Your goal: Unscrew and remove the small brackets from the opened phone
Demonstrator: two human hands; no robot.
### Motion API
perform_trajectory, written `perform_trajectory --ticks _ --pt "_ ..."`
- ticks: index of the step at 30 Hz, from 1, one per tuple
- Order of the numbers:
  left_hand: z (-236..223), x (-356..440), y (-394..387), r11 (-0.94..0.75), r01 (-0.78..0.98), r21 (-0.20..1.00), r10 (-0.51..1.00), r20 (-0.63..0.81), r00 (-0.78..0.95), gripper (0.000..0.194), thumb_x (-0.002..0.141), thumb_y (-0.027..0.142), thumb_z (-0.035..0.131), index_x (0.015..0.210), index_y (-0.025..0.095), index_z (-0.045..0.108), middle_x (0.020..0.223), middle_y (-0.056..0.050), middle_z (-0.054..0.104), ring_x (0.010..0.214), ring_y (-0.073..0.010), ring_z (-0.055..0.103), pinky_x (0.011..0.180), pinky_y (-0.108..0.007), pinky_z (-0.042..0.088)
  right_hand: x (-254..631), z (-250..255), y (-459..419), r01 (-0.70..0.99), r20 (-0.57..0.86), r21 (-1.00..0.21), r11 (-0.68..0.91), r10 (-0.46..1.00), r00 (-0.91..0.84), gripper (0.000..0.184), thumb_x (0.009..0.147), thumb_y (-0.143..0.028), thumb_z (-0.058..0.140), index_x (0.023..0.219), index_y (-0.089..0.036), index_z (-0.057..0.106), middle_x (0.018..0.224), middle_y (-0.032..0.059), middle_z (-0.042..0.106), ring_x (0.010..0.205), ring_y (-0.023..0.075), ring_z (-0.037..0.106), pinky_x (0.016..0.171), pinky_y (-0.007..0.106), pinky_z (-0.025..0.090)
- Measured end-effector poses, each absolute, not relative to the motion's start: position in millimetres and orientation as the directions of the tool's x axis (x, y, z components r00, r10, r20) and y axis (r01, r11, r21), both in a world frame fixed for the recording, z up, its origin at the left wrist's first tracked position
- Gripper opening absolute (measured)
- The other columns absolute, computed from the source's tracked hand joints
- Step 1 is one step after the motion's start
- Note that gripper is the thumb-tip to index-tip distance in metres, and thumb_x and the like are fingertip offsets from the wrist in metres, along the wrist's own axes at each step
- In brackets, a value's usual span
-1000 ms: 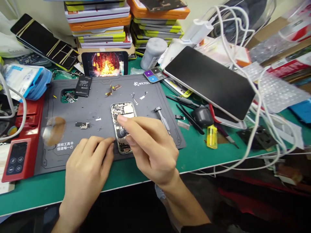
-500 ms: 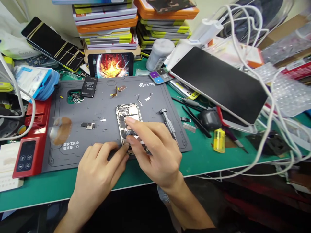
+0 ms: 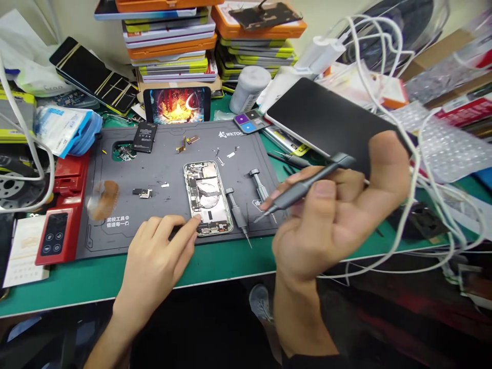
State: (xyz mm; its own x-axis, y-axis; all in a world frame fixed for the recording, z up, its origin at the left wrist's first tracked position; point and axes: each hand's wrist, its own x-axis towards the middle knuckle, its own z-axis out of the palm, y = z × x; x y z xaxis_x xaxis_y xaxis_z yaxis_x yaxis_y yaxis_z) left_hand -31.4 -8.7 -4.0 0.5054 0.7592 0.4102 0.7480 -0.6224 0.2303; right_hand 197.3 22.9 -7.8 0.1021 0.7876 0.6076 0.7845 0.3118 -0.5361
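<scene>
An opened phone (image 3: 208,197) lies on the grey work mat (image 3: 161,171), its inner parts and a round coil exposed. My left hand (image 3: 156,256) steadies it, an index fingertip on its lower left edge and the other fingers bent. Raised to the right, my right hand (image 3: 330,220) grips a grey precision screwdriver (image 3: 303,187) that slants down to the left, its tip clear of the phone. Beside the phone lies a second screwdriver (image 3: 237,210); a third screwdriver (image 3: 261,187) is farther right, partly near my right fingers.
Small metal parts (image 3: 143,193) and a battery (image 3: 145,137) are scattered over the mat. A propped phone (image 3: 177,105) plays a picture behind it. A large tablet (image 3: 319,115), white cables (image 3: 407,225) and stacked boxes (image 3: 172,46) crowd the back and right. At left stands a red device (image 3: 57,233).
My right hand has lifted off the phone and swung right and up, with the grey screwdriver in it. The phone's inside is now uncovered. My left hand stays at its edge.
</scene>
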Motion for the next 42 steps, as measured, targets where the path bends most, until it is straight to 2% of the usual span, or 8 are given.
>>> perform_trajectory --ticks 10,21,25,30,34,36,39,42 --pt "-2.9 -30.3 -8.0 -0.614 0.748 0.252 0.769 0.404 0.495 0.026 0.109 0.016 0.063 0.134 0.018 0.071 0.114 -0.008 0.075 0.089 -0.0221 0.060 0.079 -0.039 0.050 246.9 -14.4 25.1 0.804 0.555 -0.594 0.028 0.737 0.385 0.035 0.102 -0.038 0.068 0.134 -0.027 0.074 0.099 0.0043 0.067 0.070 0.0158 0.058 0.061 0.032 0.056" --pt "-1.6 -30.7 -8.9 -0.621 0.745 0.244 0.764 0.402 0.506 0.030 0.106 0.014 0.066 0.135 0.017 0.072 0.131 -0.010 0.077 0.096 -0.0244 0.066 0.085 -0.042 0.055 240.1 -22.8 19.4 0.862 0.501 -0.504 -0.050 0.796 0.339 0.027 0.104 -0.035 0.067 0.125 -0.023 0.078 0.094 0.0039 0.067 0.067 0.0162 0.057 0.069 0.036 0.053" --pt "-1.7 -30.9 -8.9 -0.624 0.743 0.242 0.759 0.414 0.502 0.027 0.107 0.015 0.064 0.133 0.018 0.073 0.130 -0.010 0.078 0.096 -0.0244 0.066 0.084 -0.042 0.056 237.4 -25.3 18.4 0.865 0.500 -0.499 -0.049 0.799 0.334 0.028 0.106 -0.038 0.063 0.124 -0.023 0.078 0.095 0.0049 0.069 0.069 0.0172 0.059 0.070 0.037 0.053" --pt "-1.2 -30.8 -8.1 -0.625 0.743 0.238 0.754 0.428 0.498 0.025 0.108 0.015 0.065 0.132 0.018 0.072 0.130 -0.008 0.079 0.098 -0.0241 0.068 0.085 -0.041 0.056 237.3 -23.3 18.0 0.869 0.551 -0.494 -0.023 0.765 0.333 0.027 0.107 -0.037 0.061 0.118 -0.024 0.082 0.103 0.0083 0.073 0.083 0.0214 0.066 0.075 0.038 0.056" --pt "-3.5 -30.8 -9.2 -0.574 0.765 0.292 0.780 0.480 0.401 0.024 0.106 0.013 0.068 0.128 0.019 0.072 0.121 -0.006 0.080 0.098 -0.0224 0.069 0.087 -0.039 0.055 226.0 -13.6 11.9 0.882 0.665 -0.454 0.126 0.706 0.242 0.022 0.108 -0.033 0.063 0.103 -0.023 0.082 0.095 0.0069 0.076 0.088 0.0213 0.072 0.075 0.036 0.057" --pt "-4.5 -32.6 -10.2 -0.491 0.821 0.290 0.797 0.530 0.289 0.021 0.105 0.014 0.070 0.126 0.020 0.074 0.110 -0.006 0.078 0.095 -0.0231 0.068 0.084 -0.039 0.054 215.6 -9.8 8.1 0.863 0.656 -0.449 0.229 0.741 0.145 0.018 0.108 -0.029 0.066 0.099 -0.022 0.081 0.089 0.0038 0.076 0.081 0.0179 0.071 0.073 0.033 0.056" --pt "-0.5 -39.7 -10.0 -0.349 0.914 0.207 0.809 0.559 0.182 0.019 0.106 0.021 0.071 0.124 0.023 0.076 0.101 -0.007 0.072 0.089 -0.0252 0.063 0.079 -0.042 0.051 202.5 -9.9 4.8 0.826 0.626 -0.488 0.282 0.773 0.106 0.013 0.107 -0.024 0.069 0.100 -0.021 0.080 0.087 0.0010 0.076 0.071 0.0134 0.067 0.066 0.029 0.052" --pt "11.7 -49.2 -3.2 -0.286 0.956 0.071 0.828 0.519 0.210 0.019 0.108 0.027 0.068 0.126 0.025 0.075 0.104 -0.009 0.071 0.089 -0.0272 0.060 0.079 -0.044 0.050 198.6 -14.6 2.9 0.816 0.622 -0.515 0.263 0.770 0.145 0.013 0.107 -0.021 0.067 0.103 -0.019 0.080 0.088 0.0016 0.077 0.073 0.0132 0.067 0.066 0.028 0.051"
